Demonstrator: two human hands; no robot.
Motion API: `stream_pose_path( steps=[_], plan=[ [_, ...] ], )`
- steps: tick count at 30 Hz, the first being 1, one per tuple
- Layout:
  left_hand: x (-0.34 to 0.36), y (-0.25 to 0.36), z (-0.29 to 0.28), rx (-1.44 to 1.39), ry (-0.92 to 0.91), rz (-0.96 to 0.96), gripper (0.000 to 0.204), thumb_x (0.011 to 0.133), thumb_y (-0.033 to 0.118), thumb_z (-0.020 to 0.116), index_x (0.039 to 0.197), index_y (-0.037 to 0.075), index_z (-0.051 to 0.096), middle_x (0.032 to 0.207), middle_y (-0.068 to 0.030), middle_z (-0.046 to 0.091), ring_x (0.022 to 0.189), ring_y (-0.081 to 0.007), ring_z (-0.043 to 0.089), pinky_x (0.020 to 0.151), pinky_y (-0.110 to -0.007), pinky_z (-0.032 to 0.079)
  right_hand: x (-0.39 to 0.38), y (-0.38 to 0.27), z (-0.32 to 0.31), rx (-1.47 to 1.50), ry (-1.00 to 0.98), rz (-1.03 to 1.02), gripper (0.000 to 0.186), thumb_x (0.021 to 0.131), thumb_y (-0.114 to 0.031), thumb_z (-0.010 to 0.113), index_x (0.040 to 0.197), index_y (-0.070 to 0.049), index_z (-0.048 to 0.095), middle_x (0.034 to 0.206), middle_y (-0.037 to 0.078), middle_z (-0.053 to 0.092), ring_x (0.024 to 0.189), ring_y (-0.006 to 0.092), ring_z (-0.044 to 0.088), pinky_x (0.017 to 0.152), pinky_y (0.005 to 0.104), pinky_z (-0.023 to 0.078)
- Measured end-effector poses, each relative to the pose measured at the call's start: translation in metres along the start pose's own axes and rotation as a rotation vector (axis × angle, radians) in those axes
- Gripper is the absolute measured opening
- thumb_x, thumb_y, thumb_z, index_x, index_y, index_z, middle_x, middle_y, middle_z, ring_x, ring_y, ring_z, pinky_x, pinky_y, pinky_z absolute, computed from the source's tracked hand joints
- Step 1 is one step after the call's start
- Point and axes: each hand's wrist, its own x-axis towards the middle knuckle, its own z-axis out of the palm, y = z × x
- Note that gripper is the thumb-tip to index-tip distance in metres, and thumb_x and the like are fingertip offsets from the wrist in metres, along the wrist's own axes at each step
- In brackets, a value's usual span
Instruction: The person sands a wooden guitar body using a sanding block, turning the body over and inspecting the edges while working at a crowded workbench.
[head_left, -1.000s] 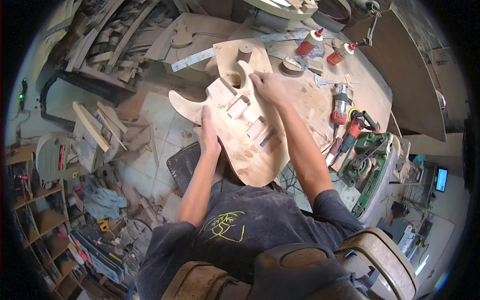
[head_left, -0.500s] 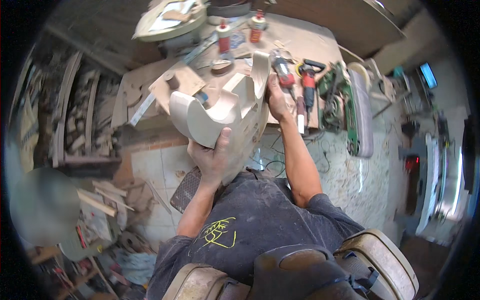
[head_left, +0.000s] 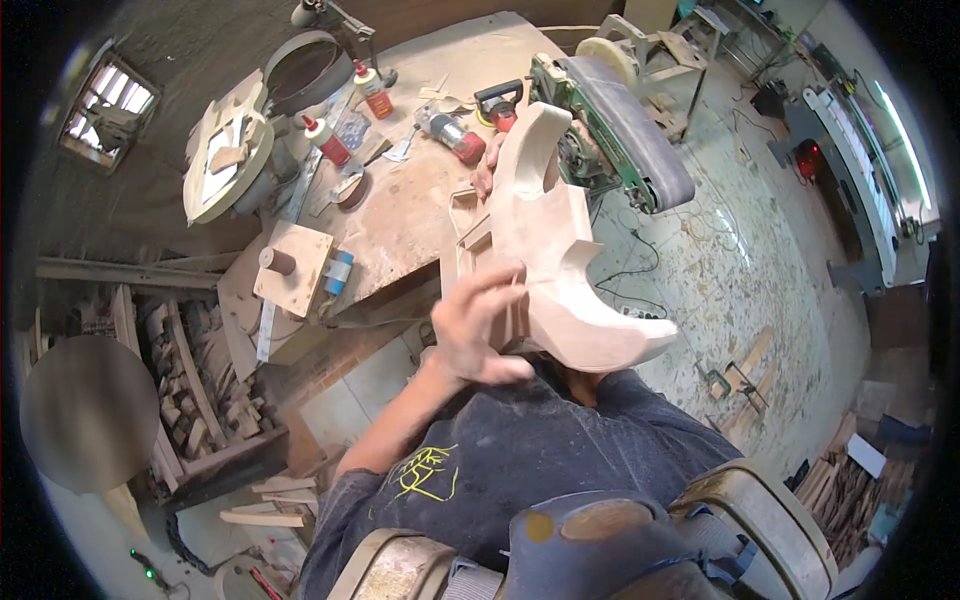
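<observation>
Clearly the work in hand is an unfinished guitar body (head_left: 545, 250) of pale bare wood, held up on edge in the air between the person's chest and the table (head_left: 420, 200); one horn points up toward the belt sander (head_left: 610, 130), and the other curves out to the right near the floor side. The left hand (head_left: 475, 325) is clamped on the body's lower near edge, thumb on the near face and fingers spread over the routed side; the right hand (head_left: 487, 170) shows only as a few fingers at the upper far edge, so whether it is closed on the wood or merely resting there cannot be told.

The piece looks stiff and solid, probably fairly heavy for its bulk; its sanded faces seem smooth and dusty, so likely slippery under dry fingers. The horns look like the weakest points and poor places to bear the load; the thick waist and the walls of the routed cavities appear to offer the surest hold, one hand low and one high.

Behind it on the table lie two red glue bottles (head_left: 330, 140), a red power tool (head_left: 455, 130) and a wooden block jig (head_left: 293, 268); another guitar body (head_left: 225, 165) rests at the table's left end.
</observation>
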Motion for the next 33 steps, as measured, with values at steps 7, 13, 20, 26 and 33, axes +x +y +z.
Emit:
stream_pose_path(
  steps=[7,13,20,26,33],
  plan=[
    [0.105,-0.077,-0.023,0.356,-0.057,-0.146,0.069,0.079,0.045,0.075,0.128,-0.001,0.056,0.118,-0.0261,0.063,0.108,-0.0377,0.064,0.091,-0.044,0.050,-0.023,-0.005,0.019,-0.345,0.044,-0.125,0.068,0.096,-0.067,0.038,0.093,-0.002,0.058,0.076,0.012,0.060,0.068,0.0267,0.061,0.061,0.0361,0.052],
    [0.155,-0.102,-0.056,0.366,-0.551,-0.513,0.054,0.092,0.051,0.059,0.116,0.003,0.067,0.094,-0.0165,0.071,0.087,-0.0250,0.070,0.073,-0.037,0.051,-0.030,0.003,0.042,-0.571,0.055,-0.196,0.068,0.096,-0.067,0.039,0.097,-0.001,0.058,0.081,0.013,0.060,0.071,0.0272,0.062,0.064,0.0371,0.053],
    [0.102,-0.146,-0.066,-0.084,-0.371,-0.428,0.054,0.092,0.053,0.058,0.106,0.003,0.072,0.078,-0.0175,0.068,0.083,-0.0271,0.068,0.072,-0.039,0.051,-0.037,0.023,0.068,-0.755,0.081,-0.281,0.069,0.096,-0.067,0.039,0.101,-0.001,0.058,0.086,0.014,0.061,0.075,0.0279,0.062,0.067,0.0383,0.053],
    [0.110,-0.145,-0.043,-0.091,-0.449,-0.390,0.052,0.095,0.050,0.056,0.101,0.001,0.073,0.082,-0.0169,0.069,0.080,-0.0289,0.065,0.075,-0.039,0.050,-0.050,0.024,0.089,-0.893,0.231,-0.361,0.070,0.096,-0.067,0.039,0.104,-0.001,0.057,0.090,0.015,0.062,0.079,0.0284,0.063,0.069,0.0394,0.054],
    [0.018,-0.286,-0.037,-0.312,-0.033,-0.773,0.061,0.104,0.049,0.038,0.133,-0.001,0.057,0.125,-0.0164,0.066,0.111,-0.0230,0.063,0.096,-0.032,0.047,-0.052,0.036,0.083,-0.851,0.414,-0.435,0.071,0.096,-0.067,0.039,0.108,0.000,0.057,0.095,0.016,0.062,0.083,0.0290,0.063,0.072,0.0406,0.054]
  ],
)
